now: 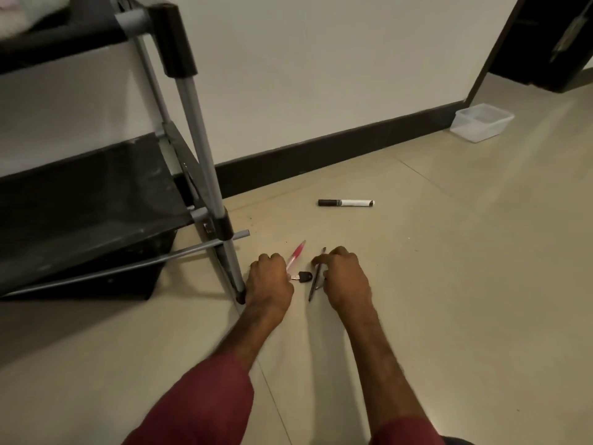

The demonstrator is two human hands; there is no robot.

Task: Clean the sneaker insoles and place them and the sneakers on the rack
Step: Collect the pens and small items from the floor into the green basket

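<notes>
No sneakers or insoles are in view. The black rack with grey metal legs stands at the left against the wall. My left hand is down at the floor beside the rack's front leg, and its curled fingers grip a red pen that sticks out forward. A key with a black head lies between my hands, its blade at my left thumb. My right hand pinches a thin dark pen lying on the tiles.
A black-and-white marker lies on the floor farther ahead. A clear plastic container sits by the skirting at the wall's corner, near a dark doorway. Something pale rests on the rack's top shelf.
</notes>
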